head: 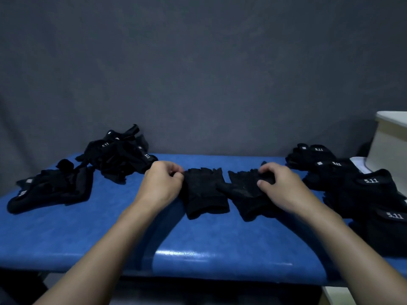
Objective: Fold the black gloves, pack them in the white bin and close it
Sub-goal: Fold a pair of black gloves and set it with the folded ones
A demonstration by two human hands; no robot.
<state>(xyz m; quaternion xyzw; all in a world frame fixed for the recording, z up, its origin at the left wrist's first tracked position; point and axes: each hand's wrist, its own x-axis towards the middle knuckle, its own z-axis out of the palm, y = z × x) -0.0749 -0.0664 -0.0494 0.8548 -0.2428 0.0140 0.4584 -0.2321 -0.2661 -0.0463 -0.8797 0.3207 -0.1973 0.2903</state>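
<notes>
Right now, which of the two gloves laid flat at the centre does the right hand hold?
The rightmost centre glove; the right hand grips its finger end. The left hand pinches its neighbour.

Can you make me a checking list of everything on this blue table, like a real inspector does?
Surface: shiny blue padded table, glare near its front edge.
Job's things: left flat black glove and right flat black glove side by side mid-table; tangled black glove pile far left; loose black gloves near left; stacked black gloves with 5.11 labels right; white box-shaped bin at right edge.
Clutter: nothing seen.
Hands: left hand pinches the left glove's corner; right hand grips the right glove's finger end.
Cables: nothing seen.
Surroundings: grey fabric backdrop.
</notes>
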